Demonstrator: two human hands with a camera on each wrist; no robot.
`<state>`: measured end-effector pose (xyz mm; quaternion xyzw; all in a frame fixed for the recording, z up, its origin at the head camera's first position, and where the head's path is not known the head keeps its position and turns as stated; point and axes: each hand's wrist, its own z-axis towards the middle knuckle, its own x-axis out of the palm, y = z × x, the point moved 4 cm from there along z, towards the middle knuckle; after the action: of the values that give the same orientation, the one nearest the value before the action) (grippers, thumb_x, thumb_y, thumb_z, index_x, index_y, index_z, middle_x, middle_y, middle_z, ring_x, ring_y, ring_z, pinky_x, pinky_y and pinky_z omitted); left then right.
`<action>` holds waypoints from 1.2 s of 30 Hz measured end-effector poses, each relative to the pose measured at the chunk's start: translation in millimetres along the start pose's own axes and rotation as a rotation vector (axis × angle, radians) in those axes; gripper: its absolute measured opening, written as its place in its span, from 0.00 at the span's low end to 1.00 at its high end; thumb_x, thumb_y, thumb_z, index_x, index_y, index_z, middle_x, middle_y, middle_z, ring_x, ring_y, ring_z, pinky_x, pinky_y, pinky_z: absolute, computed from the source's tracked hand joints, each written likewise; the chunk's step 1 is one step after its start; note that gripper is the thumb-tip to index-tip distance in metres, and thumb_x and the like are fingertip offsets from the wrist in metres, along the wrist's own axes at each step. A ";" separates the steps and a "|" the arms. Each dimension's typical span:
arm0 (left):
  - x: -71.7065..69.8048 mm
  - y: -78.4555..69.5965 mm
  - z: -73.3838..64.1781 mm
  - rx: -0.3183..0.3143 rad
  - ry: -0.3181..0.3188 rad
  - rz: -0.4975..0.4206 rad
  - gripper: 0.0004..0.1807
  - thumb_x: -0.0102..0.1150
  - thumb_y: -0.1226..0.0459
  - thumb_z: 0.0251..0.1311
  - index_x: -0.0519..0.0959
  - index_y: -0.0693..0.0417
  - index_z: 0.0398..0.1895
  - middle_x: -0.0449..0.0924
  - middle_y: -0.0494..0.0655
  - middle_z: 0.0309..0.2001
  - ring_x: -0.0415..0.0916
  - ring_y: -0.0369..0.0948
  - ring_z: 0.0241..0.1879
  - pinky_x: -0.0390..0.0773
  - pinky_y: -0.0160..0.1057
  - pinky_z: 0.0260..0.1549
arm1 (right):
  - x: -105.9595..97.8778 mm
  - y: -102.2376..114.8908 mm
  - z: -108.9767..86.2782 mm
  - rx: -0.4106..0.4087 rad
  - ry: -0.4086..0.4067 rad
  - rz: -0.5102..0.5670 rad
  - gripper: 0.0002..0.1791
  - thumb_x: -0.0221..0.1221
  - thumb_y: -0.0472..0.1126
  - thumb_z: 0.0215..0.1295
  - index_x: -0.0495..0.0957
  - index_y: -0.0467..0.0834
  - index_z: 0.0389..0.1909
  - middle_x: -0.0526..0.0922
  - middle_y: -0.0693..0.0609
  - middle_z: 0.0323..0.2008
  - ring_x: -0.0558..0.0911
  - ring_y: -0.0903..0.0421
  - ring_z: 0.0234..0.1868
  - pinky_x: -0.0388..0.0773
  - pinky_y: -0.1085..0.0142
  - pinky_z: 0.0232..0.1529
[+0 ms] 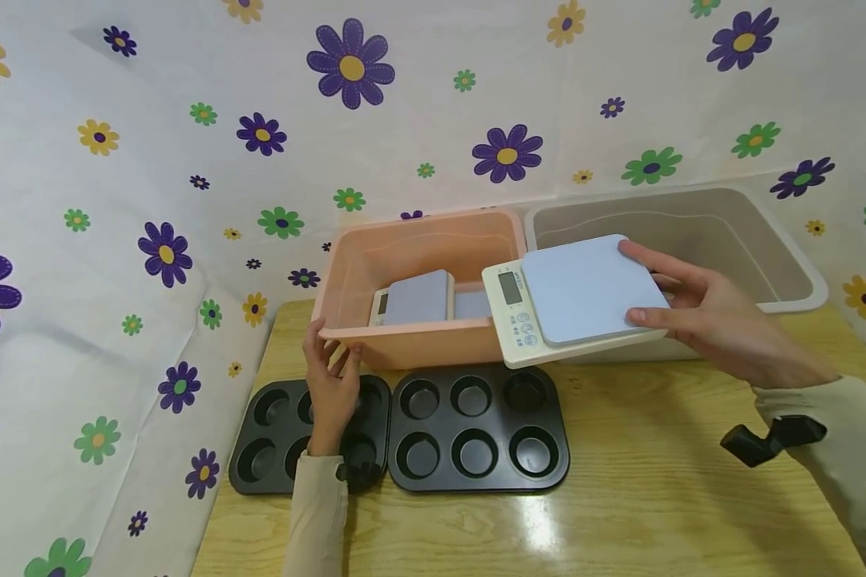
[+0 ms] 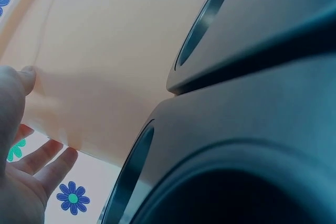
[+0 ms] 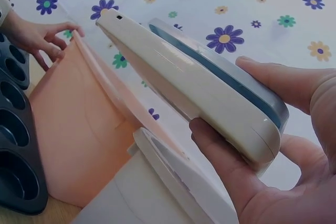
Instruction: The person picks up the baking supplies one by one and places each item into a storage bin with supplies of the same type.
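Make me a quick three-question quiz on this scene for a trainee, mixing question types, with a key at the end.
1. True or false: the left hand touches the peach bin.
2. Pick one. The right hand holds: A) a bowl; B) a digital scale; C) a rolling pin.
3. In the head view, how many cups does the unobstructed muffin pan have?

Key: 1. True. 2. B. 3. Six.

Left hand (image 2: pixel 23 190) at left, thumb on pink bin (image 2: pixel 105 51), fingertips at bin's edge. Two dark muffin pans on right, upper pan (image 2: pixel 247 30) and lower pan (image 2: pixel 210 114), cups partly cropped. White flowered cloth (image 2: pixel 94 177) behind, bottom left.
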<state>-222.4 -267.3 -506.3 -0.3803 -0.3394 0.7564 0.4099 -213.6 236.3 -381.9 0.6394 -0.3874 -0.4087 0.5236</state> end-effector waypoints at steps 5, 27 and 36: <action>1.0 -1.1 -0.3 0.007 0.003 -0.004 0.40 0.66 0.69 0.75 0.57 0.47 0.83 0.58 0.61 0.85 0.73 0.68 0.74 0.76 0.72 0.68 | 6.5 4.0 13.0 0.024 0.007 -0.015 0.49 0.62 0.33 0.80 0.49 0.68 0.89 0.42 0.44 0.91 0.67 0.52 0.77 0.83 0.79 0.59; 1.8 1.4 1.4 0.020 0.004 -0.012 0.40 0.66 0.68 0.75 0.57 0.45 0.83 0.59 0.58 0.85 0.74 0.67 0.74 0.76 0.71 0.68 | 43.0 32.5 60.6 0.070 0.039 0.110 0.50 0.65 0.35 0.78 0.50 0.64 0.90 0.50 0.44 0.89 0.69 0.47 0.75 0.86 0.73 0.58; 1.4 1.4 -0.9 0.011 -0.002 -0.014 0.40 0.66 0.68 0.75 0.57 0.45 0.83 0.57 0.58 0.86 0.72 0.67 0.75 0.75 0.72 0.69 | 48.2 36.3 86.0 0.107 0.060 0.141 0.49 0.64 0.35 0.79 0.48 0.59 0.90 0.44 0.40 0.90 0.64 0.41 0.80 0.86 0.73 0.57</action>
<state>-222.6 -266.5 -508.4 -0.3750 -0.3381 0.7557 0.4171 -278.3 155.9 -361.9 0.6496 -0.4365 -0.3302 0.5277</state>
